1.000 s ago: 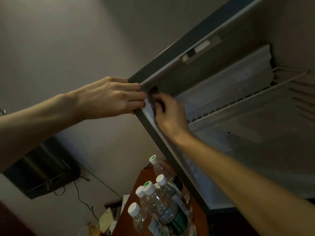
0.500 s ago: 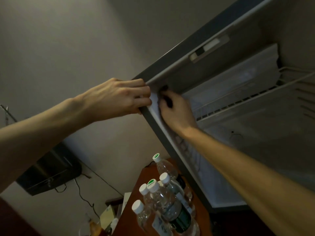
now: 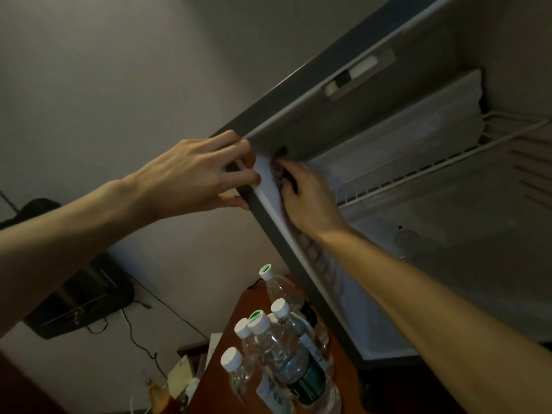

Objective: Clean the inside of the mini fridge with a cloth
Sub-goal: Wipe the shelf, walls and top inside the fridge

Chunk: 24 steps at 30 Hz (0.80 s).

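Right hand [image 3: 310, 198]: we press a dark cloth [image 3: 279, 174] into the upper corner of the mini fridge [image 3: 433, 234], fingers curled over it.
Left hand [image 3: 206, 174]: we grip the fridge's front edge, fingers wrapped round it.
Doing it well: we'd keep the brace firm and work the cloth right into the corner seam.
Hard to see: most of the cloth sits hidden under our fingers; dim light hides any dirt.
Nearby: water bottles [image 3: 277, 354] stand on the desk [image 3: 227, 369] below.

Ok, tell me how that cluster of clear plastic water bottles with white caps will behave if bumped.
The clear plastic water bottles stand tall and narrow, so probably tippy. They are crowded together, so one may knock the others. Round bodies would likely roll on the reddish-brown wooden table.
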Motion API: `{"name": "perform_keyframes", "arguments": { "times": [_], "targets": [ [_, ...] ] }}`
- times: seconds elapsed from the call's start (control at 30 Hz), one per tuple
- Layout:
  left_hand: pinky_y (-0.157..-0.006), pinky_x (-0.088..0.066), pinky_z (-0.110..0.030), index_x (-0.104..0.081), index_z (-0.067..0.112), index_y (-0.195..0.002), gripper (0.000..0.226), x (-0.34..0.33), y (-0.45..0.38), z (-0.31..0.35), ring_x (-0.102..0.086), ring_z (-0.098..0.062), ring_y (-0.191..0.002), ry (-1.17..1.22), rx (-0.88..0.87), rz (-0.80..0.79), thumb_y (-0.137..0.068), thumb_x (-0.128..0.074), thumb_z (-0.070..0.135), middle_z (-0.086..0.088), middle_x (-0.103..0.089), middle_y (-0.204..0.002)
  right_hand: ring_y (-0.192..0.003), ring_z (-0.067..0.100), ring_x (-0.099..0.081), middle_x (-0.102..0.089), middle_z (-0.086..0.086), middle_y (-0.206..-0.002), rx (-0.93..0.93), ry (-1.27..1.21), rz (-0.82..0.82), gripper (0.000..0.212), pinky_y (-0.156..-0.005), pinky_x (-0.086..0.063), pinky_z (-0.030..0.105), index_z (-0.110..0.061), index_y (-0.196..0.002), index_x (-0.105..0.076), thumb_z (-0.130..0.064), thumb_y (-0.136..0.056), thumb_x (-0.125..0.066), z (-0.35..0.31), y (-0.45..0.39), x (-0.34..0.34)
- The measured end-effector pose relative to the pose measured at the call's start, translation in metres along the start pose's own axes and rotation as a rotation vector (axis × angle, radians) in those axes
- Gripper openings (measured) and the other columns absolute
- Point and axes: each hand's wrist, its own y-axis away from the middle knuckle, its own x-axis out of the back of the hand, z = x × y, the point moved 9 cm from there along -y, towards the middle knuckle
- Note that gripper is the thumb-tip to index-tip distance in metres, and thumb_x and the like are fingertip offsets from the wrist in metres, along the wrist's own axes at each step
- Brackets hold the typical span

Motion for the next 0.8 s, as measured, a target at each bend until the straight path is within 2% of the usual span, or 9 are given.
{"name": "perform_keyframes", "arguments": {
  "times": [0.07, 0.17, 0.27, 0.33, 0.4, 0.5, 0.67, 0.73, 0.8],
  "targets": [
    [-0.067, -0.053, -0.038, -0.061, 0.018, -0.122, 0.046, -0.002, 0.000, -0.001, -0.049, -0.029, -0.107, -0.010, 0.006, -0.005, -0.093, -0.045, 0.050, -0.015, -0.052, -0.123, -0.121, 0.027, -0.055, -0.058, 0.007, -0.132, -0.050, 0.064, 0.003, 0.039, -0.103, -0.045, 0.044, -0.024, -0.137, -0.054, -0.015, -0.100, -0.045, 0.012, -0.018, -0.001],
    [-0.068, -0.052, -0.038, -0.061, 0.019, -0.124, 0.048, -0.002, -0.001, -0.002, -0.048, -0.030, -0.109, -0.022, 0.033, -0.001, -0.094, -0.044, 0.053, -0.016, -0.051, -0.124, -0.118, 0.034, -0.055, -0.061, 0.013, -0.128, -0.091, 0.102, 0.008, 0.038, -0.099, -0.047, 0.041, -0.018, -0.134, -0.057, -0.013, -0.098, -0.044, 0.014, -0.026, 0.000],
    [-0.068, -0.054, -0.038, -0.061, 0.020, -0.123, 0.046, 0.000, 0.001, -0.001, -0.049, -0.030, -0.109, -0.024, 0.047, 0.013, -0.093, -0.046, 0.052, -0.015, -0.051, -0.124, -0.111, 0.028, -0.057, -0.059, 0.010, -0.123, -0.091, 0.093, 0.021, 0.032, -0.097, -0.047, 0.043, -0.019, -0.128, -0.058, -0.019, -0.101, -0.041, -0.002, -0.003, 0.001],
    [-0.069, -0.054, -0.037, -0.061, 0.021, -0.121, 0.044, 0.000, 0.000, 0.001, -0.050, -0.029, -0.108, -0.015, 0.044, 0.009, -0.091, -0.052, 0.051, -0.015, -0.051, -0.122, -0.103, 0.015, -0.057, -0.055, 0.002, -0.118, -0.059, 0.055, -0.001, 0.026, -0.092, -0.049, 0.034, -0.019, -0.122, -0.058, -0.025, -0.104, -0.040, -0.014, 0.019, 0.002],
    [-0.069, -0.053, -0.036, -0.062, 0.020, -0.120, 0.044, 0.001, -0.001, 0.002, -0.050, -0.029, -0.107, -0.008, 0.055, 0.011, -0.088, -0.059, 0.051, -0.015, -0.052, -0.121, -0.094, 0.005, -0.055, -0.050, -0.003, -0.115, 0.008, -0.002, -0.006, 0.024, -0.080, -0.048, 0.016, -0.016, -0.118, -0.059, -0.025, -0.104, -0.041, -0.027, 0.038, 0.002],
    [-0.070, -0.052, -0.035, -0.064, 0.021, -0.118, 0.045, 0.002, 0.001, 0.003, -0.051, -0.028, -0.106, -0.020, 0.060, 0.026, -0.090, -0.052, 0.054, -0.013, -0.052, -0.120, -0.092, 0.004, -0.057, -0.050, -0.003, -0.121, 0.038, -0.037, -0.002, 0.026, -0.074, -0.046, 0.006, -0.014, -0.120, -0.060, -0.025, -0.104, -0.043, -0.031, 0.049, 0.002],
    [-0.070, -0.052, -0.036, -0.063, 0.020, -0.120, 0.047, 0.000, 0.001, 0.002, -0.050, -0.029, -0.108, -0.028, 0.044, 0.046, -0.091, -0.049, 0.054, -0.015, -0.052, -0.121, -0.109, 0.013, -0.054, -0.054, 0.005, -0.127, 0.034, 0.056, 0.018, 0.033, -0.094, -0.046, 0.026, -0.016, -0.132, -0.059, -0.023, -0.104, -0.043, -0.019, 0.029, 0.005],
    [-0.068, -0.051, -0.036, -0.061, 0.019, -0.121, 0.047, 0.000, 0.002, 0.002, -0.050, -0.031, -0.108, -0.040, 0.034, 0.057, -0.091, -0.049, 0.053, -0.016, -0.051, -0.121, -0.111, 0.023, -0.057, -0.058, 0.010, -0.125, 0.001, 0.118, 0.041, 0.031, -0.092, -0.044, 0.031, -0.015, -0.128, -0.061, -0.019, -0.102, -0.045, -0.009, 0.009, 0.004],
    [-0.068, -0.051, -0.037, -0.061, 0.018, -0.122, 0.046, -0.002, 0.002, 0.001, -0.050, -0.032, -0.107, -0.036, 0.027, 0.063, -0.091, -0.049, 0.052, -0.017, -0.051, -0.121, -0.110, 0.032, -0.057, -0.061, 0.016, -0.121, -0.035, 0.180, 0.063, 0.030, -0.082, -0.037, 0.027, -0.012, -0.124, -0.063, -0.015, -0.100, -0.045, 0.001, -0.009, 0.004]
  ]
}}
